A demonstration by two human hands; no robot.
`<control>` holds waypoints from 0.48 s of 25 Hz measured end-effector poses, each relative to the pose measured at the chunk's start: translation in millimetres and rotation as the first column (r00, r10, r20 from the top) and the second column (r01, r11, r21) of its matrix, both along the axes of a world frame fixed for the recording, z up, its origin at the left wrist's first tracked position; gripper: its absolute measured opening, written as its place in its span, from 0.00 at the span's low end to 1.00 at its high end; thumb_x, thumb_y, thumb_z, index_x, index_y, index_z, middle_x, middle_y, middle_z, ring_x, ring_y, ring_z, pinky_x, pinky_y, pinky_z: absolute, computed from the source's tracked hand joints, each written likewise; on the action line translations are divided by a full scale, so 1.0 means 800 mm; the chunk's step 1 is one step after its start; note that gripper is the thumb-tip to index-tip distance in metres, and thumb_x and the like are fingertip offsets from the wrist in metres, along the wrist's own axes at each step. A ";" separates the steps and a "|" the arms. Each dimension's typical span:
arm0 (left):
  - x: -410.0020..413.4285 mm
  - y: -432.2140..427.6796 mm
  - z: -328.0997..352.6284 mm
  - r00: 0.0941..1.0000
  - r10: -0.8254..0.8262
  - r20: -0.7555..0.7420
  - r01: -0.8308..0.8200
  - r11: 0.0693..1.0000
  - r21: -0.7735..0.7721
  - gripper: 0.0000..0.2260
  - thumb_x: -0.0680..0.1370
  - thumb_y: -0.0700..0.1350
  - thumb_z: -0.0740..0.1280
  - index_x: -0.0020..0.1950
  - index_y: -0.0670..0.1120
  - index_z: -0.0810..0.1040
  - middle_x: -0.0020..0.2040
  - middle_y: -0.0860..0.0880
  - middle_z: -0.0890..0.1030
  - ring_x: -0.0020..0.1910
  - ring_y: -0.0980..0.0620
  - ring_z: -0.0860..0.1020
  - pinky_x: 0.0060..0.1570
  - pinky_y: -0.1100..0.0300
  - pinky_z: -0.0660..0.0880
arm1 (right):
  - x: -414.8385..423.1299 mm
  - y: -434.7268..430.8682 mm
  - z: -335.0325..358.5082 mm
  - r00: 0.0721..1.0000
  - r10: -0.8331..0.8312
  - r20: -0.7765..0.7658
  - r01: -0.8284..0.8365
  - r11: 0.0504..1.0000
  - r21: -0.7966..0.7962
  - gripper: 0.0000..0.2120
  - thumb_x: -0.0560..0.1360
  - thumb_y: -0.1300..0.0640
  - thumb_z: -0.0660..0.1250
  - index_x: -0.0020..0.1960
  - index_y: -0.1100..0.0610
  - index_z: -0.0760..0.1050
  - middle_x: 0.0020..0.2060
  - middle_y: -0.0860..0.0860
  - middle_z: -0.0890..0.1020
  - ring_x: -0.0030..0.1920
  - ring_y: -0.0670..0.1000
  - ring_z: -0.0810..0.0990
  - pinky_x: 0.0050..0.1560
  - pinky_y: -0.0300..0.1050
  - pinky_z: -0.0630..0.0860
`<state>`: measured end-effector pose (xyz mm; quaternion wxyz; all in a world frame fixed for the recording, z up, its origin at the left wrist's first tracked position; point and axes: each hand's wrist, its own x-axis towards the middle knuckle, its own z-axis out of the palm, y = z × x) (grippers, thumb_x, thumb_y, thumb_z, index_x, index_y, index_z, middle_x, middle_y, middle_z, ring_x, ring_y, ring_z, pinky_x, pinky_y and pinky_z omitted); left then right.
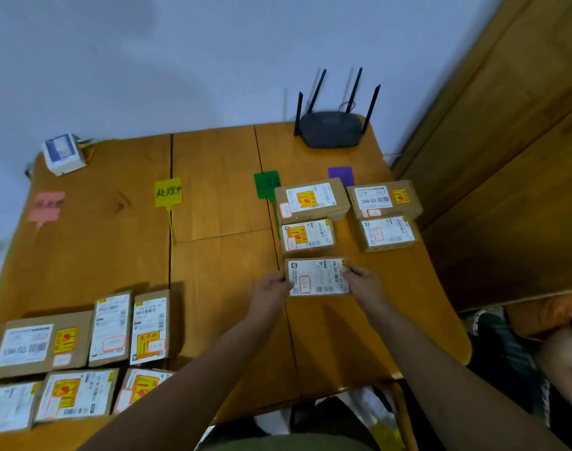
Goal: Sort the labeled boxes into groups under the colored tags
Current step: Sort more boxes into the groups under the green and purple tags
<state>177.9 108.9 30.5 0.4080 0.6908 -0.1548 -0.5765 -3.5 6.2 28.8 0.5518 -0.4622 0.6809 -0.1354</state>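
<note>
two hands hold one small labeled box (pixel 318 277) by its short ends at the centre right of the frame: the left hand (pixel 271 286) curls its fingers on the box's left edge, the right hand (pixel 364 281) pinches the right edge. whether the box rests on the wooden desk (pixel 219 271) or sits just above it cannot be told. it lies directly below two other boxes, a middle box (pixel 307 236) and an upper box (pixel 312 198), which form a column beneath the green tag (pixel 266 184). to the right, two more boxes (pixel 385 216) sit under the purple tag (pixel 340 175), the upper one partly covering that tag. a yellow tag (pixel 168 192) with handwritten characters and a pink tag (pixel 47 206) lie further left with bare desk below them. six unsorted boxes (pixel 76 359) cluster at the lower left of the frame. a black router (pixel 332 128) with four antennas stands at the far edge of the desk, and a small white-and-blue box (pixel 63 153) sits at the upper left corner of the desk.
</note>
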 end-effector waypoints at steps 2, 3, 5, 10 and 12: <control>-0.010 -0.015 -0.024 1.000 -0.018 -0.014 0.019 0.998 0.061 0.08 0.82 0.44 0.66 0.56 0.51 0.84 0.52 0.49 0.89 0.48 0.57 0.87 0.43 0.63 0.80 | -0.008 -0.022 -0.025 1.000 0.029 -0.011 -0.028 0.998 0.055 0.14 0.83 0.50 0.64 0.62 0.56 0.81 0.53 0.56 0.86 0.54 0.57 0.86 0.61 0.59 0.81; -0.012 -0.023 -0.036 1.000 -0.021 -0.024 0.022 0.997 0.075 0.08 0.82 0.44 0.66 0.58 0.50 0.83 0.52 0.49 0.89 0.49 0.55 0.87 0.42 0.63 0.81 | -0.010 -0.033 -0.037 0.999 0.043 -0.015 -0.042 0.996 0.077 0.14 0.83 0.50 0.64 0.62 0.57 0.81 0.53 0.57 0.86 0.53 0.58 0.86 0.60 0.60 0.81; -0.012 -0.036 -0.053 1.000 -0.007 -0.026 0.009 0.995 0.095 0.10 0.82 0.42 0.66 0.62 0.48 0.82 0.54 0.49 0.88 0.51 0.53 0.87 0.44 0.63 0.81 | -0.010 -0.050 -0.058 0.997 0.076 -0.017 -0.074 0.992 0.101 0.15 0.83 0.50 0.64 0.61 0.58 0.82 0.53 0.58 0.87 0.53 0.58 0.86 0.60 0.60 0.81; -0.008 -0.056 -0.084 0.997 0.072 0.017 -0.074 0.990 0.118 0.16 0.79 0.37 0.69 0.66 0.45 0.81 0.59 0.45 0.86 0.58 0.48 0.85 0.56 0.54 0.81 | -0.007 -0.071 -0.085 0.994 0.108 0.030 -0.110 0.988 0.104 0.14 0.82 0.50 0.65 0.59 0.56 0.84 0.53 0.55 0.88 0.53 0.55 0.86 0.60 0.57 0.81; -0.004 -0.057 -0.094 0.995 0.100 0.001 -0.099 0.989 0.110 0.17 0.79 0.36 0.69 0.67 0.43 0.80 0.60 0.44 0.86 0.60 0.45 0.84 0.63 0.48 0.79 | -0.005 -0.076 -0.086 0.994 0.109 0.023 -0.111 0.990 0.087 0.11 0.82 0.51 0.65 0.58 0.55 0.83 0.54 0.56 0.88 0.53 0.55 0.86 0.59 0.56 0.81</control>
